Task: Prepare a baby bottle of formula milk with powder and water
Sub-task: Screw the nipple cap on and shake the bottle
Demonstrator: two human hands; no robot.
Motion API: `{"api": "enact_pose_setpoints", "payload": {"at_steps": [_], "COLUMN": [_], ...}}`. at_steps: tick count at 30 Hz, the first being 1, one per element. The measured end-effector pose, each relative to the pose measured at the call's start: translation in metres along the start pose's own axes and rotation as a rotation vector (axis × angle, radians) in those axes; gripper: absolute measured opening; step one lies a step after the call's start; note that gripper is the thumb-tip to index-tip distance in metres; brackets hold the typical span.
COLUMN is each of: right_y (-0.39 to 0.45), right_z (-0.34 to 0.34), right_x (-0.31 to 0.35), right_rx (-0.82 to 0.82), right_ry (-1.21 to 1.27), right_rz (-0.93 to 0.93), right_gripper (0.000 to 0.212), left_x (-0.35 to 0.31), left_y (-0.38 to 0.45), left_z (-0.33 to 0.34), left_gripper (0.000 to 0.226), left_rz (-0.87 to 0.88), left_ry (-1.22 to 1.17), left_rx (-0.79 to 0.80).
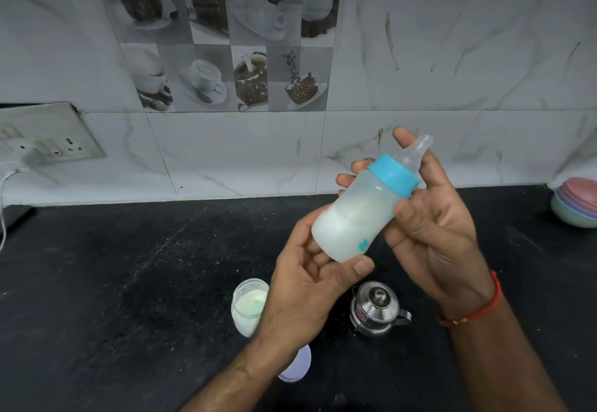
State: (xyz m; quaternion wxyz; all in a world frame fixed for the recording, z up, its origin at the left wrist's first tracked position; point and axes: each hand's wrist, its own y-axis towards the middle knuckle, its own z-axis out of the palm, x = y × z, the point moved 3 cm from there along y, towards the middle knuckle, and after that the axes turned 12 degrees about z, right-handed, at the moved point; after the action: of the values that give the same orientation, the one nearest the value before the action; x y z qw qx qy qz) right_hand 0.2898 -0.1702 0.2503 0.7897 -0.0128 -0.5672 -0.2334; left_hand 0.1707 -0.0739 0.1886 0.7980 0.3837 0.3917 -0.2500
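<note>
A small translucent baby bottle (358, 214) with a blue collar and clear teat is tilted in the air above the counter, its teat pointing up and right. White milk fills its lower part. My left hand (310, 285) cups the bottle's base from below, thumb against its bottom edge. Along the bottle's right side lies my right hand (433, 217), thumb on the body under the collar and fingers stretched behind the teat. An open jar of pale formula powder (247, 306) stands on the counter under my left wrist.
A small steel lidded jug (376, 308) stands on the black stone counter (129, 282) below my hands. A pale round lid (298, 366) lies under my left forearm. Stacked pastel bowls (576, 204) sit at the far right. A wall socket with a plugged cable (48, 146) is at left.
</note>
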Motion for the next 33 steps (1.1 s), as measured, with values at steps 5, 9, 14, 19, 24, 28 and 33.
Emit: {"api": "enact_pose_setpoints", "payload": {"at_steps": [5, 9, 14, 19, 24, 28, 33], "right_y": [0.000, -0.002, 0.000, 0.006, 0.016, 0.020, 0.020], "right_z": [-0.002, -0.003, -0.009, -0.017, -0.013, -0.001, 0.008], "right_x": [0.002, 0.003, -0.007, -0.018, -0.037, -0.057, -0.085], "right_rx": [0.053, 0.047, -0.026, -0.069, -0.084, -0.228, -0.402], "right_ry": [-0.024, -0.049, -0.154, -0.215, -0.272, -0.284, -0.396], "right_rz": [-0.008, -0.005, 0.081, 0.219, 0.294, 0.262, 0.228], "right_gripper": [0.082, 0.075, 0.065, 0.051, 0.037, 0.034, 0.033], "left_x": [0.006, 0.006, 0.012, 0.025, 0.035, 0.041, 0.063], "left_y": [-0.003, -0.003, -0.001, 0.006, 0.006, 0.003, -0.011], "left_z": [0.001, -0.001, -0.003, -0.020, -0.038, -0.049, -0.065], "left_gripper": [0.064, 0.065, 0.064, 0.055, 0.047, 0.057, 0.055], "left_rz": [-0.002, 0.028, 0.040, -0.106, -0.159, -0.109, -0.028], "left_ry": [0.079, 0.208, 0.310, 0.260, 0.213, 0.288, 0.516], "left_rx": [0.040, 0.076, 0.128, 0.220, 0.252, 0.178, 0.095]}}
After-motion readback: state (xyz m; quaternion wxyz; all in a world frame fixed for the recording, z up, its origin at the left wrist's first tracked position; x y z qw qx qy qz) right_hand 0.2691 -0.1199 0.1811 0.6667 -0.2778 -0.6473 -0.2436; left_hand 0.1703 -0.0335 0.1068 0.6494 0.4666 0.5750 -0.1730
